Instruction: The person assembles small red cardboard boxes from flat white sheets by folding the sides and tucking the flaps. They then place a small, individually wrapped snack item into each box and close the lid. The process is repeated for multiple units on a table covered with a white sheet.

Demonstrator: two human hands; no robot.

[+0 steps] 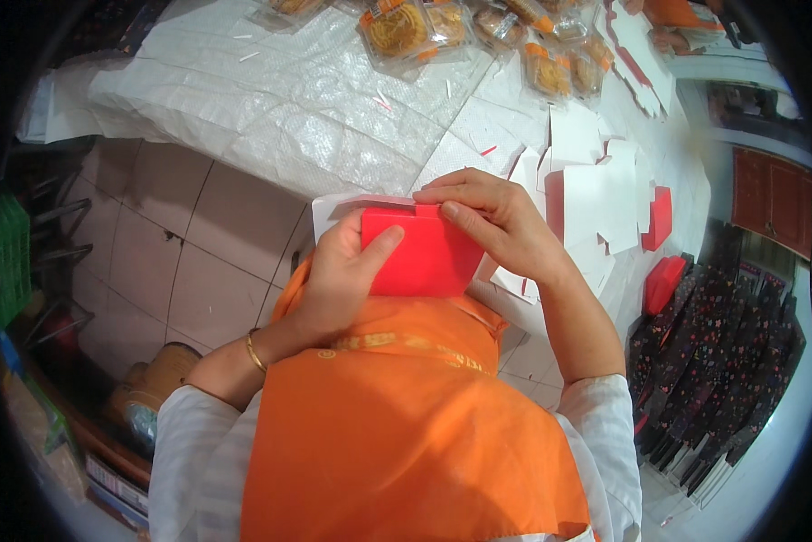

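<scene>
A red cardboard box (424, 257), partly folded, is held in front of my orange apron. My left hand (350, 266) grips its left side, with the thumb lying on the red face. At the upper right edge, my right hand (501, 221) is closed on the box, its thumb and fingers pinching a narrow red flap. A pale inner panel stands out behind the top edge and reaches past my left hand. The fingers under the box are hidden.
Ahead is a table (315, 108) covered in white woven sheeting, with packaged pastries (401, 32) at its far side. Flat white card pieces (596, 199) pile up at the right. A green crate (10, 257) stands far left; dark floral fabric (708, 361) hangs at right.
</scene>
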